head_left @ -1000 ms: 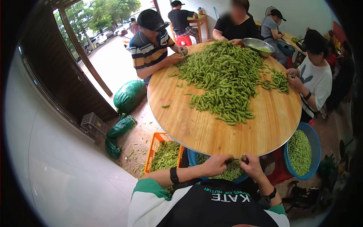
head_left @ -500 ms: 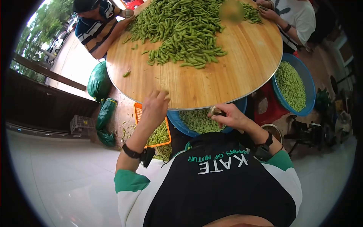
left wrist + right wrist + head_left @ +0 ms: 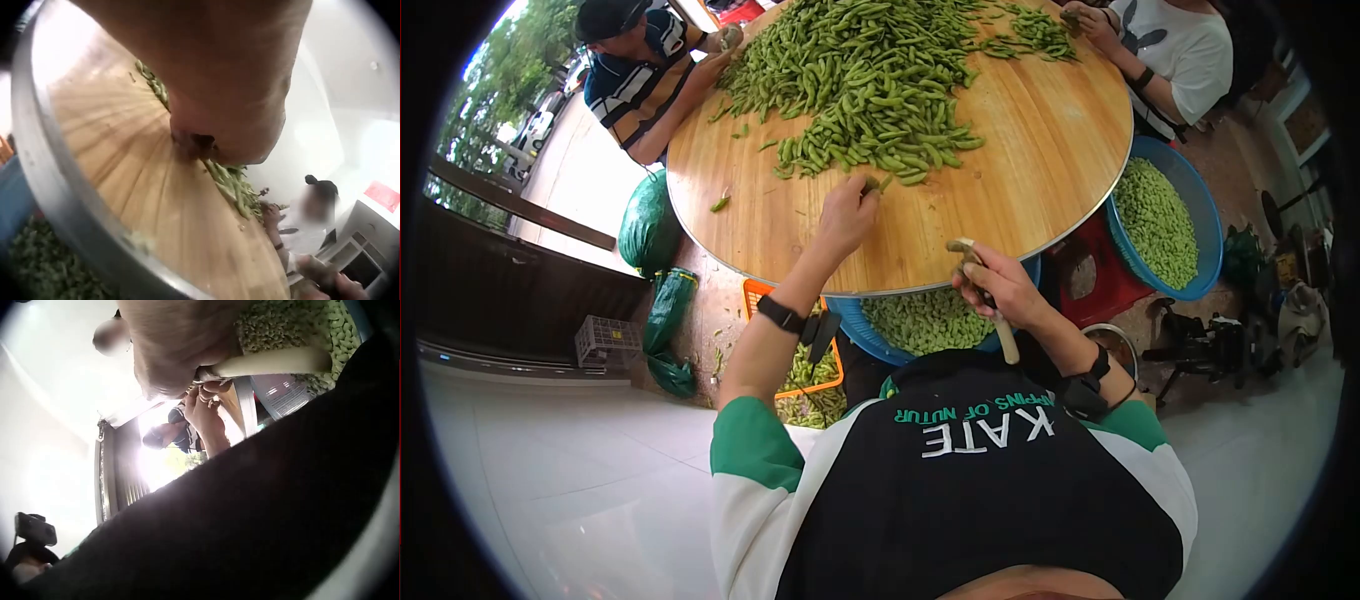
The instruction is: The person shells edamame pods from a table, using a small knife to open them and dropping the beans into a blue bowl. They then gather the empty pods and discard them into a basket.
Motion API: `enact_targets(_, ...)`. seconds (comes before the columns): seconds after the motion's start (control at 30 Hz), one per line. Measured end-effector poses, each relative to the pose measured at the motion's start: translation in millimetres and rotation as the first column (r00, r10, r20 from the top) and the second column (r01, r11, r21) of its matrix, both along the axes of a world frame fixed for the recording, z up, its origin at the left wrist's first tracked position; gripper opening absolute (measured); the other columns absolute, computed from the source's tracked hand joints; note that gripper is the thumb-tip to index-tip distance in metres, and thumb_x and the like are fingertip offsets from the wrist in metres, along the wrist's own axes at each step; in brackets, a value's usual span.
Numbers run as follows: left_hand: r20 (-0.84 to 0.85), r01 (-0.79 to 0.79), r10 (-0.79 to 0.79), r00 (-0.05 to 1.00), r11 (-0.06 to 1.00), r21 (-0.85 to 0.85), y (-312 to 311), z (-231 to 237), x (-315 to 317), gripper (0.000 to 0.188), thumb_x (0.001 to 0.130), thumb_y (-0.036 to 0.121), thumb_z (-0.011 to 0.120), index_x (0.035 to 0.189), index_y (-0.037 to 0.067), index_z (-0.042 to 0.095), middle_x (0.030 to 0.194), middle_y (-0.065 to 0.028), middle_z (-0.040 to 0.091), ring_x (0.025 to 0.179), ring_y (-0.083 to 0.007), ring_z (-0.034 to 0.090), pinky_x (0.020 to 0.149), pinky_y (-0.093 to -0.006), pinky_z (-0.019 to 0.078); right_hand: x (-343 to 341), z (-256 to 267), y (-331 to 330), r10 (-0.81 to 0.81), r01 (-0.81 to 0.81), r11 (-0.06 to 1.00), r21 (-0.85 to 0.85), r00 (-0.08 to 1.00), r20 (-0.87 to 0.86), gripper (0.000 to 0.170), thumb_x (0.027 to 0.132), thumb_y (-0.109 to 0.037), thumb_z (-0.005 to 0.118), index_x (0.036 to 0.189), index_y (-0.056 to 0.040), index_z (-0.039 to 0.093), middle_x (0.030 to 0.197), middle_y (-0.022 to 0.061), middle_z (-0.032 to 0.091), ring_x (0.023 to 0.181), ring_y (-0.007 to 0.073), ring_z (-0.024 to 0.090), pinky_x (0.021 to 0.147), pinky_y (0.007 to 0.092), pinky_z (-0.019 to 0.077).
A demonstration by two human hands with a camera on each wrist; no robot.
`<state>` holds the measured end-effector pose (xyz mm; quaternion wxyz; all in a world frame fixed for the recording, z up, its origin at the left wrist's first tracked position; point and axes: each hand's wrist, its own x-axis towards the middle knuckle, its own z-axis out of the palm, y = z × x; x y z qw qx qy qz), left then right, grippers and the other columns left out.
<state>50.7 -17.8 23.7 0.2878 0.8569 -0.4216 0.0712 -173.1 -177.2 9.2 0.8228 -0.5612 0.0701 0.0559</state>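
Reaching over the wooden table (image 3: 900,235), the left hand (image 3: 847,212) has its fingers bent near the front edge of the pile of green pods (image 3: 870,90); a green pod (image 3: 884,185) shows at its fingertips. In the left wrist view the hand (image 3: 231,119) hides most of its own fingers. The right hand (image 3: 1005,290) grips a tool with a pale handle (image 3: 1007,342) above a blue basin (image 3: 855,325) of shelled beans (image 3: 930,322). That handle (image 3: 275,362) sticks out from the right hand (image 3: 181,350) in the right wrist view.
A second blue basin (image 3: 1218,240) of beans stands at the right, beside a red stool (image 3: 1105,275). An orange crate (image 3: 835,378) of pods and green sacks (image 3: 650,225) are at the left. Two people work across the table; a loose pod (image 3: 720,203) lies at its left.
The hands were together over the basin, then parted. The left hand has moved forward to the pile's edge. The right hand has stayed over the basin, and the tool's pale handle now shows.
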Motion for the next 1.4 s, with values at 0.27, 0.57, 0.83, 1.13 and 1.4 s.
enact_targets(0.27,-0.906,-0.137,-0.415,0.089,0.895,-0.424,19.2,18.7,-72.0,0.016,0.093,0.014,0.056,0.1,0.001,0.061,0.072,-0.0025,0.06,0.051,-0.006,0.051,0.043,-0.0188,0.0367,22.8,13.5,18.6,-0.041,0.011,0.953,0.304,0.995,0.091,0.035,0.098,-0.019,0.046,0.129,-0.0023,0.043,0.083,0.0045,0.055,0.054,0.0062,0.045,0.041,0.0182,0.0344)
enact_targets(0.57,-0.874,-0.123,-0.463,0.146,0.869,-0.48,16.8,8.0,-76.2,0.016,0.092,0.014,0.058,0.1,0.0,0.06,0.073,-0.0025,0.06,0.051,-0.0053,0.049,0.044,-0.0182,0.0359,21.2,15.2,19.3,0.01,-0.059,0.911,0.409,0.993,0.12,0.028,0.097,-0.023,0.051,0.118,-0.0042,0.05,0.083,0.0018,0.056,0.056,0.0056,0.045,0.043,0.0181,0.0345)
enact_targets(0.83,-0.818,-0.138,-0.513,0.258,0.819,-0.557,11.9,0.8,-81.7,0.015,0.093,0.012,0.056,0.102,0.0,0.059,0.074,-0.0025,0.059,0.057,-0.0059,0.049,0.05,-0.0188,0.0378,22.8,15.0,25.6,-0.124,0.093,0.918,0.386,0.991,0.055,0.028,0.096,-0.014,0.049,0.122,-0.0031,0.052,0.083,0.0027,0.057,0.052,0.0059,0.043,0.042,0.018,0.0342)
enact_targets(1.13,-0.585,-0.308,-0.65,-0.484,0.753,-0.582,7.7,4.7,-68.9,0.015,0.094,0.01,0.052,0.105,0.004,0.059,0.074,0.0,0.057,0.057,-0.0066,0.049,0.048,-0.0195,0.0365,24.0,13.8,14.9,0.006,-0.068,0.706,0.704,0.996,0.091,0.027,0.096,-0.013,0.049,0.121,-0.0042,0.052,0.083,0.0061,0.055,0.051,0.0061,0.038,0.041,0.0177,0.0334)
enact_targets(1.4,0.037,0.402,-0.403,0.915,0.894,-0.198,5.6,31.5,-76.6,0.017,0.078,0.007,0.068,0.083,-0.001,0.053,0.071,-0.0143,0.054,0.059,-0.0301,0.056,0.05,-0.036,0.0441,24.2,14.7,15.7,0.036,-0.035,0.616,0.787,0.999,0.017,0.025,0.096,-0.015,0.05,0.12,-0.0065,0.05,0.083,0.005,0.053,0.054,0.0054,0.038,0.041,0.0158,0.0334)
